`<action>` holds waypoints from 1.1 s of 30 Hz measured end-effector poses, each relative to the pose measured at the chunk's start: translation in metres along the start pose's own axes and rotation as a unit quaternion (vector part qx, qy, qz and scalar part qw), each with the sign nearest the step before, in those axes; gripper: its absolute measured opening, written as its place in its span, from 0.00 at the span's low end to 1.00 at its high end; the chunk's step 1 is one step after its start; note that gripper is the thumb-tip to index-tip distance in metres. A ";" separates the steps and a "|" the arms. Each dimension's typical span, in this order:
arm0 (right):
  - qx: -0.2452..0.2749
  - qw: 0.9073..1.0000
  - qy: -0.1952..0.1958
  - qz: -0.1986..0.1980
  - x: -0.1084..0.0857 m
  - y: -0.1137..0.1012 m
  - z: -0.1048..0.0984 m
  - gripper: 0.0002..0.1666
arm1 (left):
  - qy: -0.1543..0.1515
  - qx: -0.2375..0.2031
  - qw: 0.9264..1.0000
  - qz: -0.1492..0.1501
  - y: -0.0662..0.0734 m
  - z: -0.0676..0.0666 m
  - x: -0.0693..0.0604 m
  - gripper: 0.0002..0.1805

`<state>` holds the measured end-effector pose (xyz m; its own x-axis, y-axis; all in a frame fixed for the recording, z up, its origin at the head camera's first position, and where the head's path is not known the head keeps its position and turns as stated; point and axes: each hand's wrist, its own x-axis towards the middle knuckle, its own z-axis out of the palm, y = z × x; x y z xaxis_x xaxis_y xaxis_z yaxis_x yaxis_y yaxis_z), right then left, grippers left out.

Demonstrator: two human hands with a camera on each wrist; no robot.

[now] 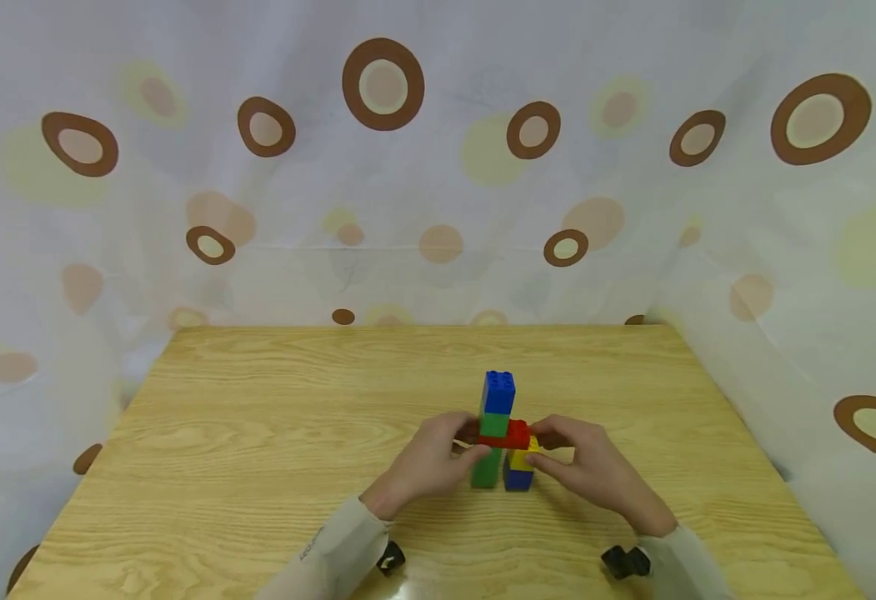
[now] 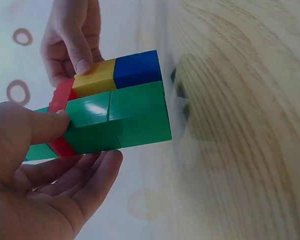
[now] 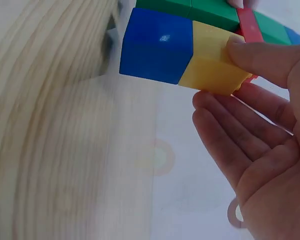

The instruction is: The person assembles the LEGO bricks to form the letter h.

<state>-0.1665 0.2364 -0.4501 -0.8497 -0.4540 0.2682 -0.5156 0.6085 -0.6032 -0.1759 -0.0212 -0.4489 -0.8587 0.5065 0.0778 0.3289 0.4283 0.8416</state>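
A tower of toy building bricks stands upright between the hands, with a blue brick (image 1: 499, 393) on top and a green brick (image 1: 493, 425) under it. Below these lies a flat red brick (image 1: 516, 434), resting on stacked green bricks (image 2: 117, 117). My left hand (image 1: 438, 457) grips the tower around the red brick, thumb on the near side. Beside the green column, a yellow brick (image 3: 212, 57) sits on a blue brick (image 3: 157, 45), against the red brick's right part. My right hand (image 1: 591, 462) pinches the yellow brick. Whether the bottoms touch the table I cannot tell.
The wooden table (image 1: 295, 400) spreads around the bricks. A patterned white curtain (image 1: 438, 167) stands along its back and sides. Black wrist straps (image 1: 625, 562) show below both hands.
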 end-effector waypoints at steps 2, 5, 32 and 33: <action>0.013 1.000 -0.007 0.011 0.006 -0.005 0.002 0.16 | 0.012 -0.009 1.000 -0.008 -0.002 -0.005 -0.004 0.18; 0.032 0.999 -0.013 0.023 0.015 -0.013 0.007 0.17 | 0.034 -0.007 0.999 -0.019 -0.004 -0.012 -0.009 0.20; -0.004 0.987 -0.037 0.158 0.049 -0.027 0.055 0.15 | 0.113 0.076 0.986 -0.096 -0.032 -0.007 -0.002 0.10; -0.009 0.986 -0.037 0.163 0.049 -0.026 0.057 0.15 | 0.111 0.081 0.986 -0.099 -0.033 -0.006 -0.001 0.10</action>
